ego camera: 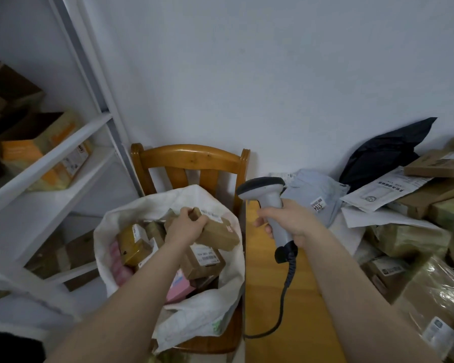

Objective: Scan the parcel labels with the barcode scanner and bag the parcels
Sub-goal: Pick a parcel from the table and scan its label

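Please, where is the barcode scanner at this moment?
The barcode scanner is right of centre in the head view, gripped by the right hand above the wooden table, just right of the white sack.

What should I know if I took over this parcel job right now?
Left hand: grips a brown cardboard parcel with a white label, over the open white woven sack on the wooden chair.
Right hand: grips the grey handheld barcode scanner above the yellow wooden table.
Done: several boxes already lie in the sack.
Left: put this parcel in (I cannot tell if it was scanned), then scan and bag the pile of wrapped parcels and mailers on the table's right side.
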